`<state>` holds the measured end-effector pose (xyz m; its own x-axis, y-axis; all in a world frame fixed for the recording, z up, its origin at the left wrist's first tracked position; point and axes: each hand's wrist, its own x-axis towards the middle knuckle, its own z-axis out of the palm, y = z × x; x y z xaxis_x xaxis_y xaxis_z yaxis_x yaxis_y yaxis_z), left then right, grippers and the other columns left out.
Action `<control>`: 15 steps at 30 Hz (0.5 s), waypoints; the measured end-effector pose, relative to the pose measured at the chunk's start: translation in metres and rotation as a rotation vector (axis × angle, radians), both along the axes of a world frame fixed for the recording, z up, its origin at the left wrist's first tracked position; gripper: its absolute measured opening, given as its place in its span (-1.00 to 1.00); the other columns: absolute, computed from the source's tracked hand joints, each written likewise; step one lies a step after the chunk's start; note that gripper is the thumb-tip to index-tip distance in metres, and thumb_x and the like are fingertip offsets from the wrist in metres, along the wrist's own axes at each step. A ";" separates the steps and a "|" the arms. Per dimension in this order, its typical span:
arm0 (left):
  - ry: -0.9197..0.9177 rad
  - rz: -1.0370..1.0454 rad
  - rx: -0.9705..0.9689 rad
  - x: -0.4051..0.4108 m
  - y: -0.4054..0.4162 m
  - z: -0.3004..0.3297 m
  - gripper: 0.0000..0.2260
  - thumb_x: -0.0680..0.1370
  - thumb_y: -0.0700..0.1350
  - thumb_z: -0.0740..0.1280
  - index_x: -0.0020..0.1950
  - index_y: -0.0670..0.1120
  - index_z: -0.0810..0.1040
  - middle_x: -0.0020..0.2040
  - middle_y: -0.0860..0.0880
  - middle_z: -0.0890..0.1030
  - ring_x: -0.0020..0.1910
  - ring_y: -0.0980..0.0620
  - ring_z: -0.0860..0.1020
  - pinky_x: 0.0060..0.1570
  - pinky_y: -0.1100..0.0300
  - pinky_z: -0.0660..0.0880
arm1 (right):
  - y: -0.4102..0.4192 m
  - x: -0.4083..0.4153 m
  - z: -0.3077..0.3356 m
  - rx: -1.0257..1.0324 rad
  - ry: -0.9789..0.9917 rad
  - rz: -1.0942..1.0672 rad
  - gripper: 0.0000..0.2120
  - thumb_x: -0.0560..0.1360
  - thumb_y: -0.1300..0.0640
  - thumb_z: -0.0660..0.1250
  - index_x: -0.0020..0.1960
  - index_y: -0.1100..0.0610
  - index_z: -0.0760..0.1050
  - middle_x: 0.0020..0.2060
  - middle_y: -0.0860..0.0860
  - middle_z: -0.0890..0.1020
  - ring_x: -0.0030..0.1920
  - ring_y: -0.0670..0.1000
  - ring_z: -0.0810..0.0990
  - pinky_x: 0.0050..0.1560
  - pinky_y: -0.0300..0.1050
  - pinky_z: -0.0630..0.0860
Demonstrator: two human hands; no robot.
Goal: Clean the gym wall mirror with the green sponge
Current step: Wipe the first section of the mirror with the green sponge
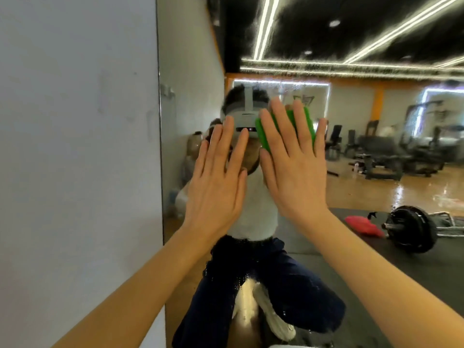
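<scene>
The gym wall mirror (351,172) fills the view to the right of a white wall. My right hand (293,169) presses the green sponge (286,129) flat against the glass with straight, spread fingers. The sponge shows between and above those fingers. Just left of it, my left hand (218,177) lies flat on the mirror with straight fingers and holds nothing. Behind both hands the glass reflects a crouching person. Fine droplets or streaks speckle the mirror surface around the reflection.
A white wall (75,146) borders the mirror's left edge (160,146). Reflected in the glass are a barbell with a black plate (411,229), a red cloth (364,226), a dark floor mat (391,267) and gym machines (401,151) at the back.
</scene>
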<state>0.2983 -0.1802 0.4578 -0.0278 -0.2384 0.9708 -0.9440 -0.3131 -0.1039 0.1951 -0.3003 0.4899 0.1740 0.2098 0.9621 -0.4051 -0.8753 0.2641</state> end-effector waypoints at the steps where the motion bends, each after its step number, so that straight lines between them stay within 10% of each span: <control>1: -0.012 0.013 0.002 0.003 -0.001 -0.002 -0.50 0.71 -0.06 0.04 0.65 -0.15 0.08 0.65 -0.22 0.07 0.64 -0.15 0.01 0.61 0.03 -0.15 | -0.003 -0.006 -0.030 0.011 0.031 -0.006 -0.49 0.68 0.09 0.16 0.60 0.15 0.19 0.59 0.13 0.21 0.60 0.19 0.06 0.58 0.17 -0.23; 5: -0.046 0.058 -0.004 0.009 -0.003 -0.006 -0.50 0.71 -0.04 0.04 0.65 -0.15 0.10 0.65 -0.22 0.08 0.64 -0.14 0.01 0.61 0.00 -0.10 | -0.013 -0.032 -0.120 -0.028 0.202 -0.084 -0.41 0.62 0.07 0.20 0.61 0.08 0.12 0.60 0.05 0.14 0.63 0.11 -0.03 0.59 0.18 -0.15; 11: -0.026 0.061 -0.019 0.010 -0.005 -0.007 -0.50 0.72 0.00 -0.01 0.64 -0.11 0.08 0.65 -0.20 0.09 0.64 -0.10 -0.01 0.61 0.01 -0.12 | -0.013 -0.003 0.024 0.054 -0.070 -0.021 -0.53 0.70 0.07 0.10 0.59 0.14 0.23 0.57 0.13 0.26 0.59 0.17 0.09 0.57 0.10 -0.30; 15: -0.027 0.063 -0.012 0.011 -0.004 -0.008 -0.48 0.71 0.03 0.03 0.65 -0.12 0.07 0.65 -0.18 0.06 0.65 -0.08 -0.04 0.61 0.01 -0.13 | -0.010 -0.003 -0.010 0.090 -0.087 0.002 -0.51 0.69 0.08 0.15 0.59 0.15 0.21 0.58 0.12 0.22 0.61 0.15 0.01 0.58 0.15 -0.25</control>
<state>0.3096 -0.1840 0.4497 -0.0395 -0.2292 0.9726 -0.9191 -0.3736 -0.1254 0.1921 -0.3108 0.4799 0.0888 0.1220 0.9885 -0.4216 -0.8946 0.1483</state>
